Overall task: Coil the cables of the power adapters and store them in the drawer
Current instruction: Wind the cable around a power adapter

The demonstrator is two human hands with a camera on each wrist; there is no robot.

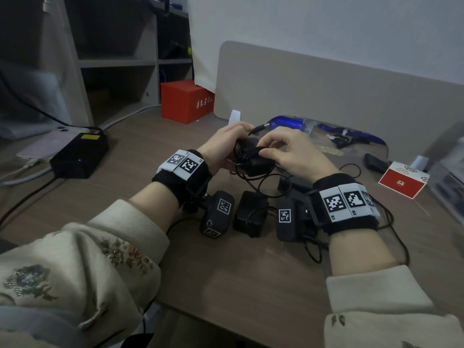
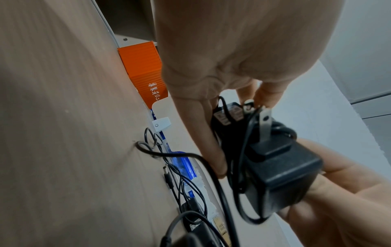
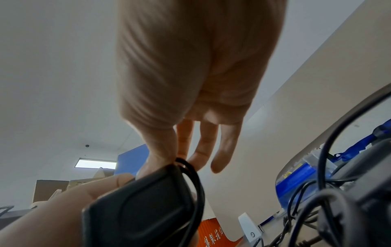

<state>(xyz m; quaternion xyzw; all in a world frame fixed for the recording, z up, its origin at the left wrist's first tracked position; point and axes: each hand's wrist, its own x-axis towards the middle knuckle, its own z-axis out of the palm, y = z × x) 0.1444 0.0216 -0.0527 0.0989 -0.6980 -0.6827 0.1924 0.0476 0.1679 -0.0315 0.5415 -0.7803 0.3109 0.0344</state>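
A black power adapter (image 1: 253,156) with its thin cable wound round it hangs above the desk between both hands. My left hand (image 1: 227,144) grips the adapter (image 2: 281,173) from the left, thumb and fingers round its body by the plug prongs (image 2: 264,127). My right hand (image 1: 288,149) pinches the cable (image 3: 190,168) against the adapter (image 3: 139,210) with thumb and forefinger, its other fingers spread. The barrel plug (image 1: 259,128) sticks out above the hands. A second black adapter (image 1: 249,213) lies on the desk below, a third (image 1: 292,184) partly hidden under my right wrist. No drawer shows.
Loose black cables (image 1: 391,237) trail over the wooden desk (image 1: 226,277) to the right. A large black power brick (image 1: 79,155) sits at left, an orange box (image 1: 187,101) at the back, a red-and-white box (image 1: 403,182) at right, and a clear case with blue items (image 1: 296,123) by the beige divider (image 1: 326,91).
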